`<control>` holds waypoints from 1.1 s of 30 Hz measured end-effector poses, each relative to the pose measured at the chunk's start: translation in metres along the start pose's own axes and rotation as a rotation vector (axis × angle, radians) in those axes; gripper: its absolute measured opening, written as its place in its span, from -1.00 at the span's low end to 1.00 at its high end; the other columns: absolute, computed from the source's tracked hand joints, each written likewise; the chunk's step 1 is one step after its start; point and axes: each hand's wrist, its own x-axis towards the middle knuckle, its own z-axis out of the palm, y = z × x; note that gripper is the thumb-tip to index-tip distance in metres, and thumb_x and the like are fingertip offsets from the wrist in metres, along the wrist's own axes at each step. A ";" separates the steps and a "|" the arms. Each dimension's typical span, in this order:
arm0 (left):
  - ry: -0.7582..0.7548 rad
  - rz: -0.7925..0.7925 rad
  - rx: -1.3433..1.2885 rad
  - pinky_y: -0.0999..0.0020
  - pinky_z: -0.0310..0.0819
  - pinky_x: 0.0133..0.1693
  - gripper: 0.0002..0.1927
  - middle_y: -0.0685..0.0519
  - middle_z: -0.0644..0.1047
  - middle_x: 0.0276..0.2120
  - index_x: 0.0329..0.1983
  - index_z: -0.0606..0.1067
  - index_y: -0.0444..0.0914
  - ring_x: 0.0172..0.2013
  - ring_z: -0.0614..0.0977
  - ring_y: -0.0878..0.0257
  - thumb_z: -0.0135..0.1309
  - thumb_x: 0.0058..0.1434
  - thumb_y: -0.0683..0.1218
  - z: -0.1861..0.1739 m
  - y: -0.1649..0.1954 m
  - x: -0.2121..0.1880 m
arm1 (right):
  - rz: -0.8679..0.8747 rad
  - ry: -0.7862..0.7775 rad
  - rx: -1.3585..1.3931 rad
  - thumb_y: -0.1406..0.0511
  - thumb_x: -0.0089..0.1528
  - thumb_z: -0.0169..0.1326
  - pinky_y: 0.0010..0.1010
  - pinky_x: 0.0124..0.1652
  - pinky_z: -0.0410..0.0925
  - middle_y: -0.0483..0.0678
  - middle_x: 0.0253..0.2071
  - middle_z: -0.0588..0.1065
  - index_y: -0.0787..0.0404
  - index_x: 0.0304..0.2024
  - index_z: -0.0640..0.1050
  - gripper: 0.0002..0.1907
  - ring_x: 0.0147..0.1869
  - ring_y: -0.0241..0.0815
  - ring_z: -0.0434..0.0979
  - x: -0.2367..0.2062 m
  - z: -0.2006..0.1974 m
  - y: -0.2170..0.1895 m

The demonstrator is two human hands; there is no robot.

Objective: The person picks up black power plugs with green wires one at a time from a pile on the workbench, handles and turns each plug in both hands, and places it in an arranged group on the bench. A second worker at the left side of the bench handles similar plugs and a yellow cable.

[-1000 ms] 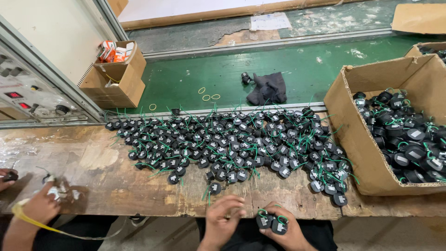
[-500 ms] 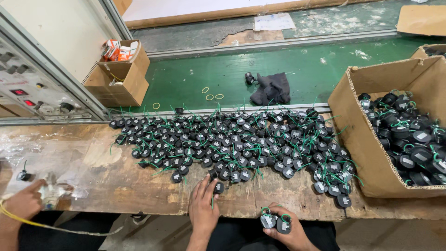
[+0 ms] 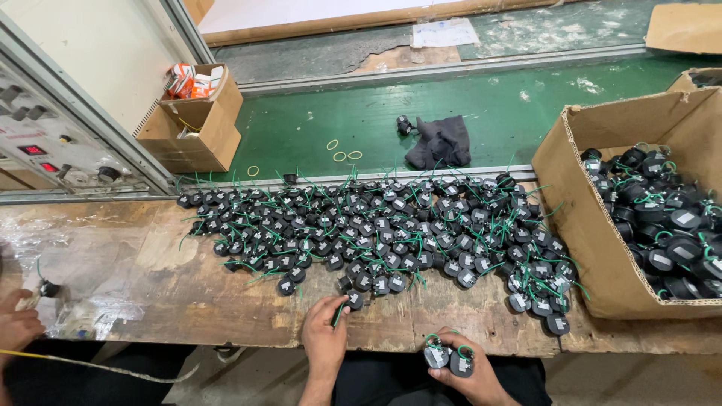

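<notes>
Head view shows my left hand [image 3: 325, 338] pinching one black round part [image 3: 353, 300] at the pile's [image 3: 376, 233] near edge on the wooden counter [image 3: 150, 293], my right hand [image 3: 462, 372] clenched around two more parts [image 3: 449, 359], a cardboard box [image 3: 579, 218] of them right, another person's hand [image 3: 16, 327] cut off left.

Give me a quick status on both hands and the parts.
Left hand pinching one black round part at pile's near edge. Right hand holding two black parts with green wires. Nothing blocking; cardboard box at right.
</notes>
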 end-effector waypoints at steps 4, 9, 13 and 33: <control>-0.007 -0.008 -0.122 0.34 0.55 -0.13 -0.76 0.01 0.65 -0.24 -0.16 0.68 -0.21 -0.21 0.69 0.16 0.31 0.06 -0.20 0.000 -0.005 -0.001 | 0.042 0.021 0.066 0.31 0.03 0.42 -0.31 0.02 0.33 0.04 -0.13 0.50 0.38 -0.08 0.57 -0.53 -0.02 -0.11 0.49 0.000 0.002 -0.001; 0.005 0.009 -0.147 0.35 0.54 -0.16 -0.77 -0.01 0.64 -0.23 -0.17 0.68 -0.24 -0.21 0.68 0.17 0.30 0.06 -0.23 -0.001 -0.008 -0.003 | 0.032 0.020 0.073 0.32 0.03 0.42 -0.32 0.04 0.32 0.04 -0.12 0.49 0.39 -0.07 0.58 -0.53 0.00 -0.11 0.48 -0.001 0.005 0.000; 0.023 0.080 -0.126 0.36 0.52 -0.09 -0.79 -0.01 0.64 -0.21 -0.16 0.67 -0.26 -0.17 0.68 0.19 0.28 0.11 -0.23 0.000 -0.012 -0.003 | 0.051 0.012 0.060 0.31 0.03 0.42 -0.32 0.05 0.32 0.04 -0.11 0.50 0.39 -0.06 0.58 -0.52 0.01 -0.11 0.48 -0.001 0.006 -0.002; -0.091 -0.003 -1.067 0.30 0.54 -0.02 -0.88 -0.09 0.65 -0.14 -0.13 0.60 -0.39 -0.11 0.65 0.19 0.14 0.34 -0.22 0.013 0.052 -0.033 | 0.292 0.231 0.905 0.29 0.16 0.17 -0.07 -0.02 0.49 0.06 0.10 0.40 0.17 0.30 0.22 -0.32 0.17 -0.03 0.50 -0.003 0.003 0.002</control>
